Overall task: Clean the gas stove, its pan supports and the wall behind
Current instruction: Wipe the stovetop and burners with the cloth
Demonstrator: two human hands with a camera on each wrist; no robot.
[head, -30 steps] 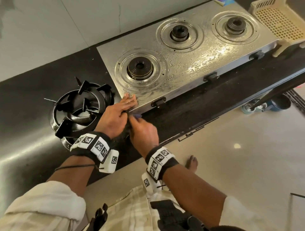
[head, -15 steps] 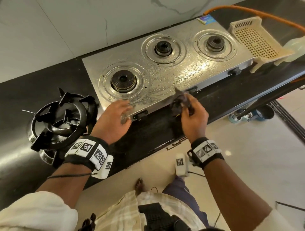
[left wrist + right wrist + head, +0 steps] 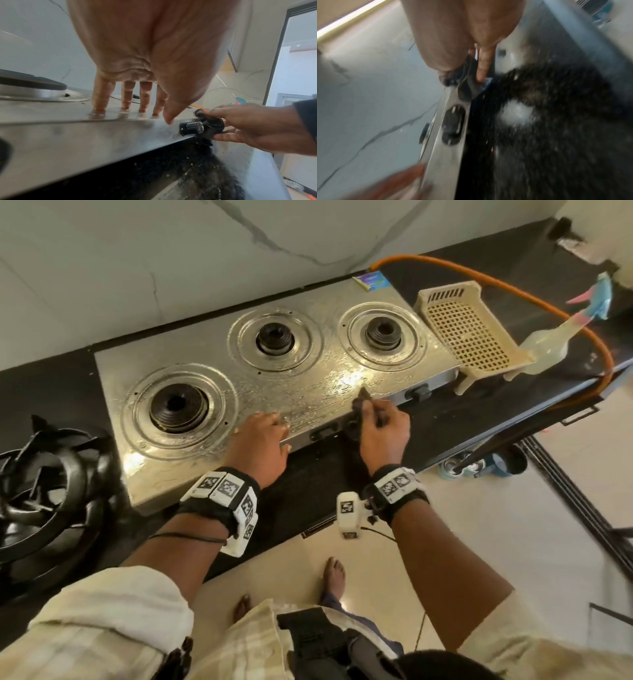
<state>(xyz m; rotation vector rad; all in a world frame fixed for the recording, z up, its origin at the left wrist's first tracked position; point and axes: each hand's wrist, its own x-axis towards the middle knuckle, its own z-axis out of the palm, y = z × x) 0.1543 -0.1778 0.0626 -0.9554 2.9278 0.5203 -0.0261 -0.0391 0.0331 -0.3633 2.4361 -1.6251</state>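
Observation:
The steel three-burner stove (image 3: 308, 392) lies wet on the black counter, its burners bare. My left hand (image 3: 263, 440) rests flat on the stove's front edge, its straight fingers (image 3: 127, 98) pressing the wet top. My right hand (image 3: 380, 429) pinches a dark cloth (image 3: 359, 412) against the stove's front face, just right of the middle knob (image 3: 191, 127). The same cloth (image 3: 467, 83) shows blurred in the right wrist view. Black pan supports (image 3: 44, 484) are stacked on the counter left of the stove. The pale marble wall (image 3: 205, 268) rises behind.
A beige plastic basket (image 3: 469, 337) stands right of the stove, with a spray bottle (image 3: 561, 333) and an orange gas hose (image 3: 513, 292) beyond it. Metal pots (image 3: 479, 467) sit on the floor below the counter edge. My bare feet (image 3: 332, 573) are on the tiled floor.
My right hand has carried the cloth rightward along the stove's front, from the left corner past the middle knob. My left hand slid right along the edge too.

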